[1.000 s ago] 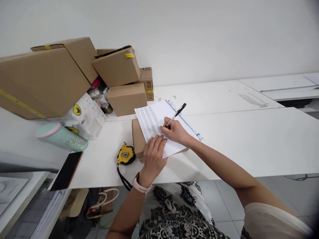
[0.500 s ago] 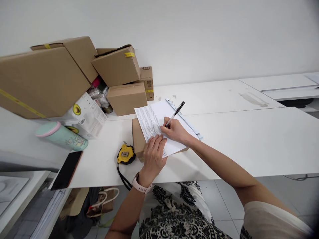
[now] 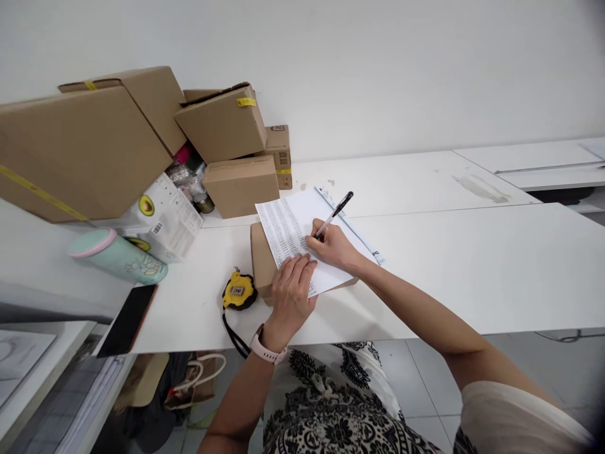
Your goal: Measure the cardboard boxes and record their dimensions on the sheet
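A sheet of paper (image 3: 278, 230) with columns of small handwriting lies over a cardboard box (image 3: 263, 261) on the white table. My right hand (image 3: 333, 244) grips a pen (image 3: 338, 208) with a black cap end, its tip hidden behind my fingers at the page. Flat on the lower part of the sheet rests my left hand (image 3: 293, 287), fingers stretched out and a pale pink watch on its wrist. Under the sheet's right side a light blue strip (image 3: 352, 227) shows. A yellow and black tape measure (image 3: 239, 291) sits left of my left hand.
Several cardboard boxes (image 3: 243, 189) are stacked at the back left. A mint green tumbler (image 3: 120, 258) lies before an avocado-print carton (image 3: 170, 221). A dark phone (image 3: 128, 320) is at the table's left edge. The white table (image 3: 472, 271) stretches far to the right.
Almost nothing differs. The view has shifted very slightly; both hands, the pen and the sheet keep their places.
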A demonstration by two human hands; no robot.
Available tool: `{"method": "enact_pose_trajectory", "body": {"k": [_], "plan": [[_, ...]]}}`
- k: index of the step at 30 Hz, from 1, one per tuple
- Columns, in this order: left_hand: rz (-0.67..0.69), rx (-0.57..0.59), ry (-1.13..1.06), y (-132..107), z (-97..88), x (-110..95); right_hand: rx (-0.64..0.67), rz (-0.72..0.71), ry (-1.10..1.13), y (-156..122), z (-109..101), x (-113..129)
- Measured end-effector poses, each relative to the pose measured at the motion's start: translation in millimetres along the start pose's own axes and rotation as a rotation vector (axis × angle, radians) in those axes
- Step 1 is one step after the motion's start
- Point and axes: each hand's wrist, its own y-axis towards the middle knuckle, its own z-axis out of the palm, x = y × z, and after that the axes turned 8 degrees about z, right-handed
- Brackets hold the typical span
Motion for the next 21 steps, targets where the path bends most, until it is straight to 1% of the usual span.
{"method": "enact_pose_trajectory", "body": {"k": [6, 21], "plan": [[0.006, -0.033, 0.017, 1.3, -0.3, -0.8, 0.027, 0.013, 0.005, 0.0, 0.0, -0.1], [-0.005, -0.011, 0.008, -0.6, 1.3, -0.5, 0.012, 0.011, 0.016, 1.2, 0.4, -2.1]]}}
